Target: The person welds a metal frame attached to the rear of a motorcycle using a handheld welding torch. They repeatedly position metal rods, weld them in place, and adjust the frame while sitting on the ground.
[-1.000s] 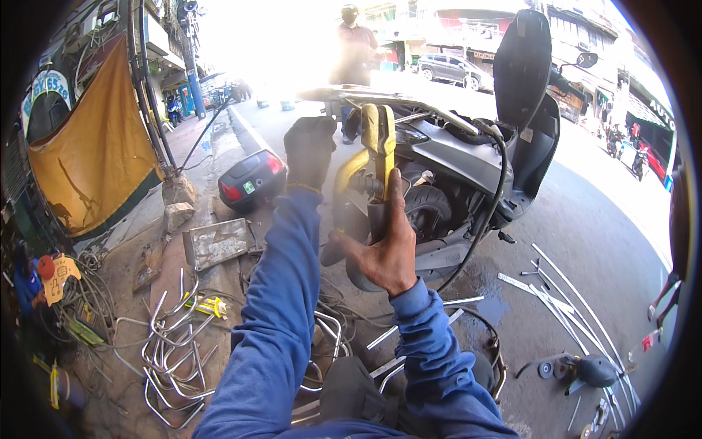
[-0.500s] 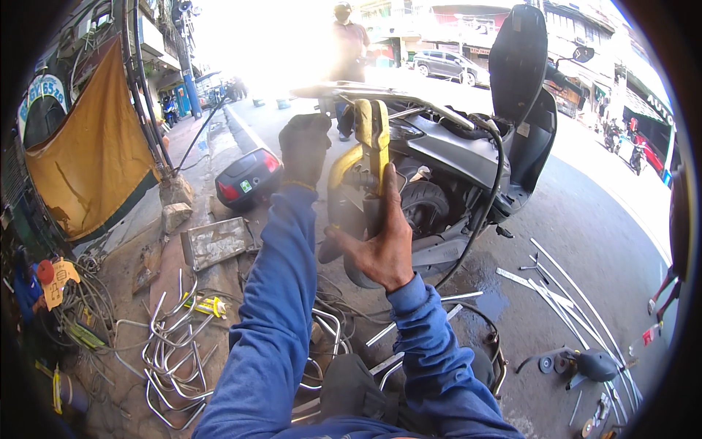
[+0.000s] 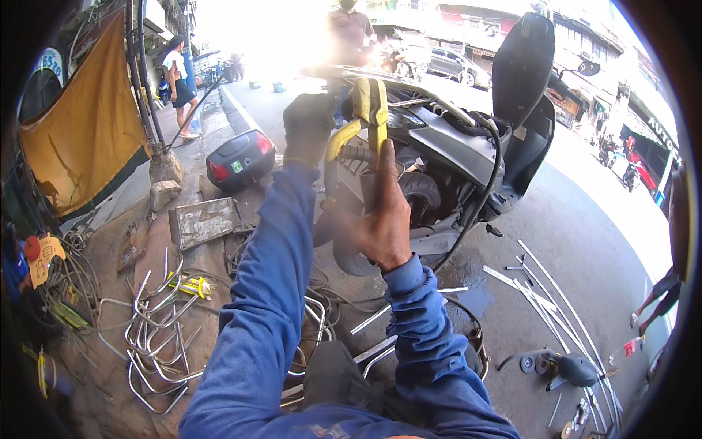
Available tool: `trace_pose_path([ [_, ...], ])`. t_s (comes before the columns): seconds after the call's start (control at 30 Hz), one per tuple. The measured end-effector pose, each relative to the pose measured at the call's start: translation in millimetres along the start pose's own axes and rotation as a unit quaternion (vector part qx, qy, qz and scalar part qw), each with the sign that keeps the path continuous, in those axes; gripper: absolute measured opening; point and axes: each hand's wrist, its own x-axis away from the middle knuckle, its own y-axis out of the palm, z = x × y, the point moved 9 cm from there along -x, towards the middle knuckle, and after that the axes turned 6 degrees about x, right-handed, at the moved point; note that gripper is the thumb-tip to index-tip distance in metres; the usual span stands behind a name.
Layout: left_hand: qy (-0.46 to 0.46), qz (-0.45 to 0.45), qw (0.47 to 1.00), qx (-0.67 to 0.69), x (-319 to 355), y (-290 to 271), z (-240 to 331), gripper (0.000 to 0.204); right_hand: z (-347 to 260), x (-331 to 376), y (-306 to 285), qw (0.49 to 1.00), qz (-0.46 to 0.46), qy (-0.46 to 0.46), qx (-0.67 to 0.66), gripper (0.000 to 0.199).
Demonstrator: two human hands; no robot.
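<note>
Largest item: grey scooter point(image 3: 457, 157), black seat raised, just beyond the right-hand fingers and extending to their right. Orange-brown tarp point(image 3: 88, 139) hangs well to the left of the left-hand fingers. Straight metal lengths point(image 3: 504, 279) fan out on the ground, right of the right-hand fingers and nearer the wearer. Heap of bent metal tubes point(image 3: 157, 328): on the ground, left of both sets of fingers and closer to the wearer. Black top box point(image 3: 238, 161) with red lenses, on the ground left of the left-hand fingers. Metal tray point(image 3: 203, 223), tilted, slightly nearer the wearer than the box.

Yellow tool point(image 3: 373, 110): raised in front of the scooter, lower part in the right-hand fingers, upper end rising past them. Right hand point(image 3: 389, 223): bare, closed about the tool, one finger straight up its side; remaining fingers blurred. Left hand point(image 3: 306, 124): dark-gloved, just left of the tool, fingers apparently curled; cannot tell how tightly, or whether they hold anything. Smallest: yellow packet point(image 3: 196, 286), among the bent tubes, below the left-hand fingers.
</note>
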Motion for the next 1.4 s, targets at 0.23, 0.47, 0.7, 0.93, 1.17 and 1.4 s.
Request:
trace_pose_path([
  [0.23,0.06,-0.01,0.998,-0.02,-1.8,3.3,0.1,0.021,-3.5,-1.6,-1.8,1.0,0.001,-0.002,-0.004,0.117],
  [0.47,-0.031,0.019,0.998,0.054,3.8,4.0,15.2,0.021,-4.5,-2.3,0.8,1.0,0.001,-0.008,0.008,0.118],
  [0.7,-0.154,0.063,0.98,0.111,15.3,3.9,28.1,0.02,0.5,1.0,1.7,1.0,-0.004,0.017,0.007,0.117],
  [0.93,-0.165,0.07,0.979,0.092,14.4,2.6,26.0,0.021,-6.5,0.9,1.4,0.999,0.0,-0.022,0.028,0.117],
  [1.17,-0.002,0.026,0.998,0.058,3.0,1.0,19.0,0.021,-4.0,-0.5,1.2,1.0,-0.007,-0.002,0.023,0.118],
  [1.4,0.05,-0.001,0.999,0.017,1.4,2.3,14.2,0.021,-6.1,-0.9,-1.6,1.0,0.015,-0.004,0.008,0.118],
])
